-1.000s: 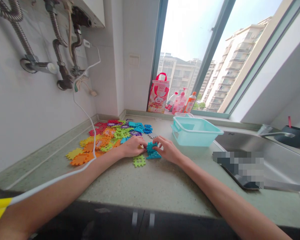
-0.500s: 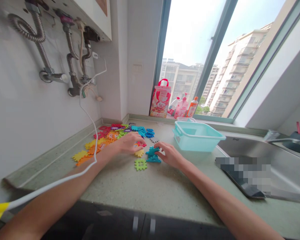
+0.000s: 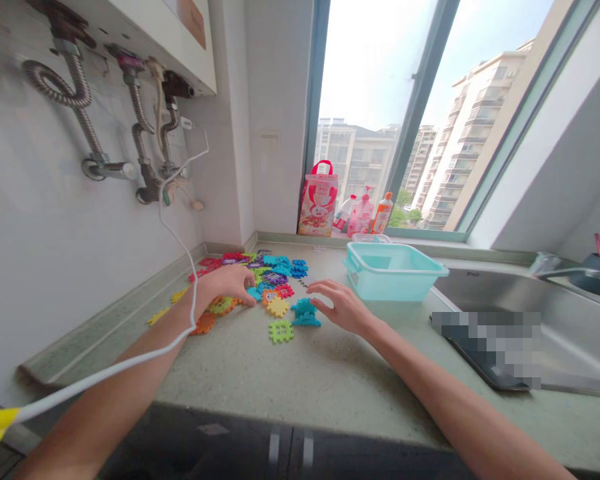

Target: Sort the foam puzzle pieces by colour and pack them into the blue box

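Observation:
A heap of coloured plastic interlocking tiles [image 3: 260,270] lies on the green speckled counter [image 3: 300,373] near the wall corner. My left hand [image 3: 225,285] rests on the heap's near edge, fingers curled down onto the tiles; whether it grips one I cannot make out. My right hand [image 3: 343,305] hovers just right of a small joined blue tile piece [image 3: 305,312], fingers spread and holding nothing. A loose green tile [image 3: 281,331] and a yellow tile [image 3: 278,307] lie in front of the heap.
A turquoise plastic basin [image 3: 393,270] stands right of my hands. A steel sink [image 3: 520,313] with a tap lies further right. A pink bag [image 3: 319,200] and bottles [image 3: 365,212] stand on the window sill. A white cable [image 3: 180,240] hangs from wall pipes across my left arm.
My left hand moved left from the blue piece into the heap. My right hand let go of the blue piece and opened beside it. The view tilted up slightly.

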The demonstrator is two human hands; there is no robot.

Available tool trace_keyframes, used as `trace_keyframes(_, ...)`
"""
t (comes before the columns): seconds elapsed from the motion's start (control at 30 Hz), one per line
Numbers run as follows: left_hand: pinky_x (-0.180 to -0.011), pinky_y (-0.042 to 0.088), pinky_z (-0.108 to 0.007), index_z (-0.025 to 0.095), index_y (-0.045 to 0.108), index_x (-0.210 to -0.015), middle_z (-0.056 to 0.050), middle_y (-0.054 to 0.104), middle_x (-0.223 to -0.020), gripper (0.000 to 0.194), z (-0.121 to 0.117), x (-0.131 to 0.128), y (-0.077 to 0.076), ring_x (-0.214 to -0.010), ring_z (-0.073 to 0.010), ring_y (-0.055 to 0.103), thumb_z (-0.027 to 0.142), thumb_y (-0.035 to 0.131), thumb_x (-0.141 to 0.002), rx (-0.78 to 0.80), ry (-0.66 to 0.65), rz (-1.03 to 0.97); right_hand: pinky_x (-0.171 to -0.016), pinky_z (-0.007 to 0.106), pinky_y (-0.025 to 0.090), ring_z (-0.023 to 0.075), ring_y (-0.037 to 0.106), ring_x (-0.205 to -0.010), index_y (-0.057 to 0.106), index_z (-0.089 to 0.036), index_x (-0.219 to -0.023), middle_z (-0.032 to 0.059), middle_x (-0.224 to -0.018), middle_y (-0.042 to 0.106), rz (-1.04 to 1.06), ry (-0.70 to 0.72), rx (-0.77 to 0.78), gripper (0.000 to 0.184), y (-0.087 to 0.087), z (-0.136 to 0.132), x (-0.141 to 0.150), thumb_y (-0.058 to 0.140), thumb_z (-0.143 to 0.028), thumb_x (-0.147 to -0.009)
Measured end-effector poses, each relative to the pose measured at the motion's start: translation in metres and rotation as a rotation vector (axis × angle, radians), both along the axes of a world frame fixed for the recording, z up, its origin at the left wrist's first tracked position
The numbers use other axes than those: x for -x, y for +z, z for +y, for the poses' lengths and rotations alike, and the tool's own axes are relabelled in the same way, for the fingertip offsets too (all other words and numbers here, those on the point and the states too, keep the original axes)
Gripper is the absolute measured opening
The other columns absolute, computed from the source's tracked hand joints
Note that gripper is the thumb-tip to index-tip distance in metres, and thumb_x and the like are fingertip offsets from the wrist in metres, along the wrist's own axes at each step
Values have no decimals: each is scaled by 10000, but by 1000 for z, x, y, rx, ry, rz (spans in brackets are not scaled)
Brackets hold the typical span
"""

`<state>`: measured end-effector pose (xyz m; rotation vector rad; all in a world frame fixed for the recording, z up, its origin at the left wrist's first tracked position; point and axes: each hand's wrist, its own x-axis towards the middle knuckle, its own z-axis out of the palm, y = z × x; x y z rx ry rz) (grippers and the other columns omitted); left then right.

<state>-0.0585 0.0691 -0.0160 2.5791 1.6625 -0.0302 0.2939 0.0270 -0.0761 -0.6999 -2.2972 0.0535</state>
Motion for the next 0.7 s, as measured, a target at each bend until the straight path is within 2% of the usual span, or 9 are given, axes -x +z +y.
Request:
trace_keyframes(0.1,-757,503,-305,207,752,-1070,-58,765,-1095,592,4,6,-1,-949,-261,700,573,849,-615,15,5,-34,-865,331,577,194,736,-898,757,-253,-1096,61,-1048,786,-3,-29,71,192,-1,2,3,572,-291,-1060)
trace_keyframes(0.17,-789,512,-310,202,728,-1087,-64,756,-1135,592,4,9,2,-979,-265,699,516,860,-602,-2,-9,-78,-806,300,574,173,730,-820,767,-248,-1099,56,-1027,789,11,-49,113,195,-3,4,6,579,-273,-1050)
trace_keyframes(0.37,-820,506,-306,229,655,-1116,-43,761,-1098,472,-5,9,12,-951,-242,710,377,809,-695,-250,-161,-164,-848,306,570,193,738,-938,748,-266,-1172,62,-1123,780,7,-52,97,207,-8,11,7,623,-239,-1009)
trace_keyframes(0.53,-849,499,-347,225,641,-1157,-61,761,-1029,432,-5,-1,7,-944,-262,716,300,800,-762,-489,-246,-115,-919,342,568,212,742,-994,751,-259,-1163,70,-1127,781,1,-53,86,205,-9,11,6,630,-227,-1001)
trace_keyframes(0.7,-919,473,-387,219,632,-1238,-66,747,-1000,389,-14,-21,-2,-958,-258,701,402,741,-913,-664,-317,-272,-974,374,569,230,738,-1063,751,-252,-1183,82,-1169,776,32,-80,37,210,-2,7,5,632,-251,-1010)
